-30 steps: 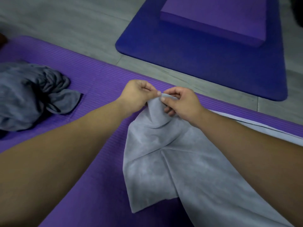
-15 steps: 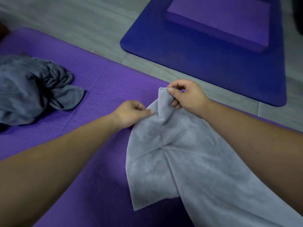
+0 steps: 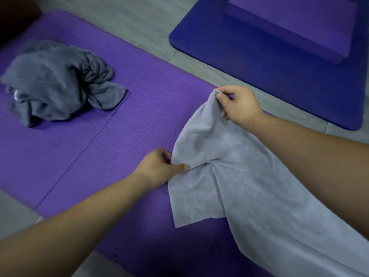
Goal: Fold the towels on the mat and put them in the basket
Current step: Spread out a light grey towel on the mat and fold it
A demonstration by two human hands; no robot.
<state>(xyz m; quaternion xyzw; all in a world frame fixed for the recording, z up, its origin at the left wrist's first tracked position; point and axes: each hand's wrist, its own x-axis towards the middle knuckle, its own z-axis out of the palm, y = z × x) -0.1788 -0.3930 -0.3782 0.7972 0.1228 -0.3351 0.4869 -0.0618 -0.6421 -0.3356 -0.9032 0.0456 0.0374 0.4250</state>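
Since a second ago the hands, then held together at one corner of the light grey towel [image 3: 229,176], have been drawn apart. The left hand [image 3: 159,168] has been slid down the cloth's left edge, and the corner has been carried up and to the right by the right hand [image 3: 237,105].

At the far left, a crumpled dark grey towel [image 3: 58,82] is heaped on the purple mat [image 3: 139,120], well apart from both hands. Towards the middle, the left edge of the light grey towel is pinched between the thumb and curled fingers of the left hand, low over the mat, where a fold of cloth is gathered. To the right of it, the light grey towel is spread over the mat's right part, and one flap is laid across the layer beneath. Its far corner is raised off the mat and pinched between thumb and forefinger of the right hand, so that the cloth between the two hands is pulled into a slack ridge. The towel's near right part is cut off by the picture's edge.

Beyond the purple mat a strip of grey floor [image 3: 129,17] is seen. At the upper right, a blue mat [image 3: 279,76] is laid on that floor, and a purple block [image 3: 289,23] is set on it.
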